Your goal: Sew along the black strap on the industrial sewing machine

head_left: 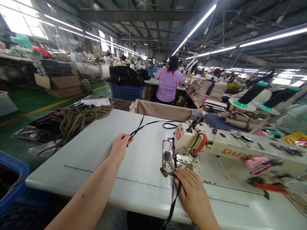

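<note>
My left hand [120, 145] pinches a black strap [144, 125] out on the white table [100, 159], left of the sewing machine [216, 145]. From that hand the strap runs back toward a loop near the machine head. My right hand [190, 188] lies flat on another stretch of the black strap just in front of the metal needle plate [168, 158], and the strap hangs over the table's near edge beside it.
A heap of olive webbing [76, 119] lies at the table's far left. A blue crate [11, 182] stands at lower left. A beige cloth bin [160, 110] sits behind the table. A person in a purple top [168, 83] works further back. Thread cones [254, 91] stand right.
</note>
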Available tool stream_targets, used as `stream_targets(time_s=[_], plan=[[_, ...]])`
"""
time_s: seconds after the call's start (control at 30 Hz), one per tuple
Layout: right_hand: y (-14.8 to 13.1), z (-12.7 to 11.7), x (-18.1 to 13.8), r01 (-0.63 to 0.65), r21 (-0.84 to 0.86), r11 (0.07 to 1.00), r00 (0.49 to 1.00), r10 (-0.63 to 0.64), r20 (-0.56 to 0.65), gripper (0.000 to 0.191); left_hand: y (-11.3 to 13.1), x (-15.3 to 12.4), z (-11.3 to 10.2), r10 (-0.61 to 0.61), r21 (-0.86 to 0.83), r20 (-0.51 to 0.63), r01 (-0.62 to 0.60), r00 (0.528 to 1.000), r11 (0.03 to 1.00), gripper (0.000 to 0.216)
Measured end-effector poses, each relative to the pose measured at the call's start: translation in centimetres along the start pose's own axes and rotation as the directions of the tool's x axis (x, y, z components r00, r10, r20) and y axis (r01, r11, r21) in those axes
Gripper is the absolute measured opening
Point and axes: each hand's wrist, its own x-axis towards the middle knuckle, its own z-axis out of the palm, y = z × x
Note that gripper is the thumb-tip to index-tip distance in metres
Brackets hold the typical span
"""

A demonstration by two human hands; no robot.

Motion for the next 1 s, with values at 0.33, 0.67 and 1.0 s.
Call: stream_targets(time_s=[0.33, 0.67, 1.0], plan=[[-0.42, -0.25, 0.18, -0.021, 0.003, 1.000, 1.000, 0.021, 0.016, 0.025, 0.06, 0.14, -0.02, -0.022, -0.022, 0.000, 0.022, 1.000, 1.000, 0.015], [-0.71, -0.37, 0.12, -0.056, 0.026, 0.998, 0.998, 0.055, 0.034, 0.025, 0.72, -0.26, 0.06, -0.013, -0.047, -0.004, 0.013, 1.000, 0.999, 0.015], [-0.74, -0.41, 0.20, -0.072, 0.042, 0.997, 0.997, 0.070, 0.042, 0.026, 0.53, -0.17, -0.07, -0.023, -0.056, 0.007, 0.024, 1.000, 0.998, 0.014]])
